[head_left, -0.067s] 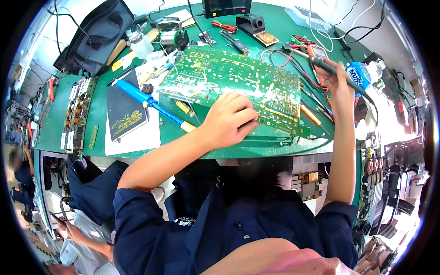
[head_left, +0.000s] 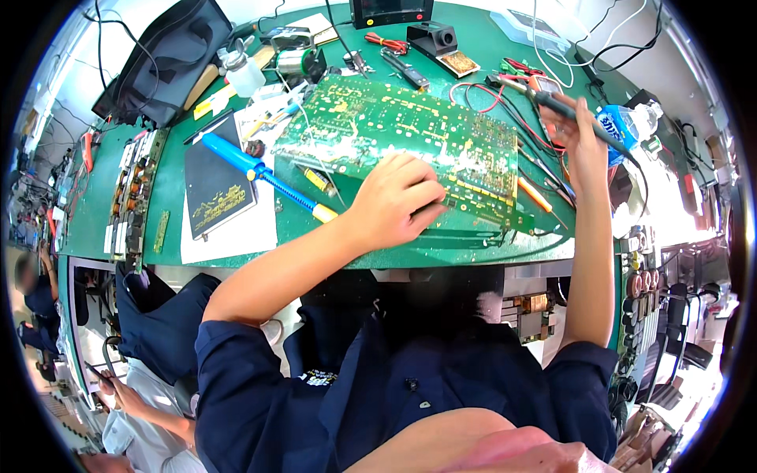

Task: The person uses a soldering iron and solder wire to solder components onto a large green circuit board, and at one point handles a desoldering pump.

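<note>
Slightly leftward since the earlier frame has gone the right hand [head_left: 582, 146], with its soldering iron [head_left: 558, 106]. The left hand [head_left: 398, 197] curls over the near edge of a circuit board [head_left: 418, 130]; I cannot tell whether it pinches anything, its fingertips being partly hidden. The board, mid-bench, is green, dotted with pads, glare whitening patches. Rightmost, fingers wrap the iron's dark handle; its tip is hard to make out.
</note>
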A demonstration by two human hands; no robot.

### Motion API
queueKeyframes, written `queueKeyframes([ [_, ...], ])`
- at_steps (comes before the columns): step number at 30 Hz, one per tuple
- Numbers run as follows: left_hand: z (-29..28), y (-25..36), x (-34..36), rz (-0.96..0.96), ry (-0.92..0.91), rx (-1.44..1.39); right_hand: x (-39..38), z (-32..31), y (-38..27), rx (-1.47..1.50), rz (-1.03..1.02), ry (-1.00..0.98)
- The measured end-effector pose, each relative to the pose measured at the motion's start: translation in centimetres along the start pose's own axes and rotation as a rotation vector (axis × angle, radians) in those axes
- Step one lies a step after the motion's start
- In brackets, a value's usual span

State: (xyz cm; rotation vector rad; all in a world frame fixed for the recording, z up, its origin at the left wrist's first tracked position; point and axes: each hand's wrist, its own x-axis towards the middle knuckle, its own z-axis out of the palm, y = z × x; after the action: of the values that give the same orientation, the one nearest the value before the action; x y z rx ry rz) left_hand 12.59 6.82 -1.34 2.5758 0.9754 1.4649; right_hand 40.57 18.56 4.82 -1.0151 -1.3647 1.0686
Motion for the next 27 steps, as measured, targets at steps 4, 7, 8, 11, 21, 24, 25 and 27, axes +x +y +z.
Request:
queueKeyframes([
  [4, 0.2, -0.3, 0.2, 0.018, 0.015, -0.024, 5.3, 1.0, 1.0, -0.047, 0.025, -0.133],
  [7, -0.1, -0.3, 0.0, 0.01, 0.004, -0.021, 9.0, 3.2, 1.7, -0.134, 0.041, -0.158],
  [8, -0.1, -0.3, 0.0, 0.011, 0.005, -0.021, 10.3, 3.8, 1.8, -0.173, 0.042, -0.156],
  [11, 0.1, -0.4, 0.0, 0.007, 0.001, -0.017, 14.6, 4.6, 4.0, -0.239, 0.051, -0.198],
  [21, -0.3, -0.6, -0.5, -0.041, -0.035, -0.035, 19.2, 8.9, 8.3, -0.223, 0.09, -0.279],
  [24, -0.3, -0.5, -0.4, -0.04, -0.025, -0.045, 19.9, 10.0, 8.9, -0.265, 0.103, -0.288],
  [25, -0.3, -0.5, -0.3, -0.041, -0.025, -0.046, 20.3, 10.1, 9.2, -0.236, 0.119, -0.289],
  [27, -0.2, -0.6, -0.2, -0.04, -0.027, -0.052, 20.9, 10.0, 9.8, -0.211, 0.158, -0.297],
])
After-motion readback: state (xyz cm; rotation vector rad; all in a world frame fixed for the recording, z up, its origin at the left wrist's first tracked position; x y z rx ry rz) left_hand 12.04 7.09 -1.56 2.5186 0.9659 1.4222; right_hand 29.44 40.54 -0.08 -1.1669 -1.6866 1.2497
